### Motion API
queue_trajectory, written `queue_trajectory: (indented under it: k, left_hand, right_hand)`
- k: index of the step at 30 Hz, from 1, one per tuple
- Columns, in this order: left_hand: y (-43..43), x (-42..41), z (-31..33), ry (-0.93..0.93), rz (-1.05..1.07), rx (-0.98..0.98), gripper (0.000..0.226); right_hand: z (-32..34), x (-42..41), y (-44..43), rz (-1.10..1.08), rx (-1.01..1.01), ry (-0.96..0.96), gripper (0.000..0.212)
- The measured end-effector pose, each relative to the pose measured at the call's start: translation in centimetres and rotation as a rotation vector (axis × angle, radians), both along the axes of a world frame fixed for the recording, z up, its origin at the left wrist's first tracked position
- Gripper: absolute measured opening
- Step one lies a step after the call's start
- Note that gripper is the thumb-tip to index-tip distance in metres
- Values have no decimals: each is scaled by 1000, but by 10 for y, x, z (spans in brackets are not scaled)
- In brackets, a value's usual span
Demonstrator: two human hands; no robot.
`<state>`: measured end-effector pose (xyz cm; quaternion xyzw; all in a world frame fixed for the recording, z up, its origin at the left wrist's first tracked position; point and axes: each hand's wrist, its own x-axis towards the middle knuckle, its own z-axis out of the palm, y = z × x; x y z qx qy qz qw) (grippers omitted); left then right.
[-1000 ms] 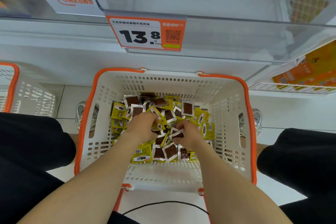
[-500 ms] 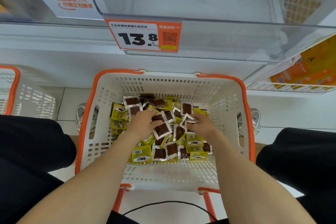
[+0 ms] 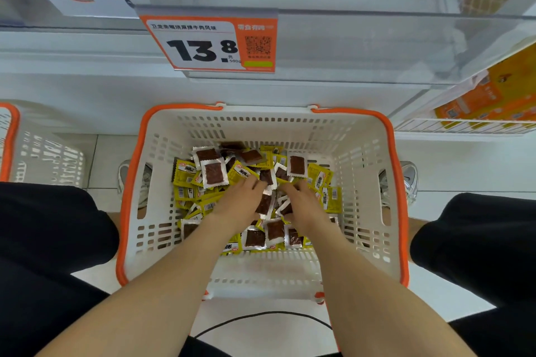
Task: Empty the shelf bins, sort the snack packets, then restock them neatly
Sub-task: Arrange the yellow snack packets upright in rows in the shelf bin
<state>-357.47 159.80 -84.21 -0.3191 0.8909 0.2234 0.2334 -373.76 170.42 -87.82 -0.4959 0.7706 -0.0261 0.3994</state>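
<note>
Now both hands are digging into the snack pile.
The left hand (image 3: 240,201) and right hand (image 3: 304,206) are lying side by side on the small yellow and brown-windowed foil snack packets (image 3: 213,172), which are heaped in the middle of the white slotted plastic basket with orange rim (image 3: 174,130). Their fingertips are sinking between packets, so neither grip can be told.

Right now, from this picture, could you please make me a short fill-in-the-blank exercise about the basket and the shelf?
1. The snack packets lie in a white basket with an ____ rim.
2. The price tag on the clear shelf bin shows the number ____.
3. The left hand and the right hand are both inside the ____.
4. A second basket stands on the person's ____ side.
Missing words: orange; 13.8; basket; left.
</note>
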Motion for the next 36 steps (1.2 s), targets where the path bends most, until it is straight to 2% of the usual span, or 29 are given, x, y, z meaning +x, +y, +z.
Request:
queue_trajectory:
  k: [4,8,13,17,19,22,24,27,29,32,34,36]
  left_hand:
    - [3,-1,-6,-20,78,50,78]
    - [1,-2,-5,40,227,205,65]
    - [6,-3,-6,14,192,221,62]
    - [7,-1,1,123,312,251,24]
    - [3,3,6,188,395,198,13]
    - [-5,8,13,311,568,160,8]
    - [-10,11,14,383,672,152,12]
    - [-15,12,21,423,769,185,33]
    - [-15,9,33,441,814,243,34]
    - [-15,1,53,500,874,370,29]
    - [-15,-9,74,599,940,494,30]
    - [-15,-19,97,703,1063,596,37]
  right_hand:
    - [0,3,-3,-30,19,22,60]
    - [-3,8,-1,-70,8,-3,65]
    - [-3,15,2,-128,-29,48,66]
    - [-2,11,-2,-53,48,105,70]
    - [-2,10,-4,-15,97,97,69]
    - [-1,4,-5,-100,71,-33,53]
    - [6,-4,-6,-292,24,-191,45]
    - [27,-20,-16,-624,-88,-416,47]
    - [48,-26,-27,-782,-116,-636,46]
    - [81,-25,-38,-816,-105,-981,40]
    - [104,-19,-45,-770,-97,-1055,30]
    - [124,-12,-51,-716,-100,-1038,24]
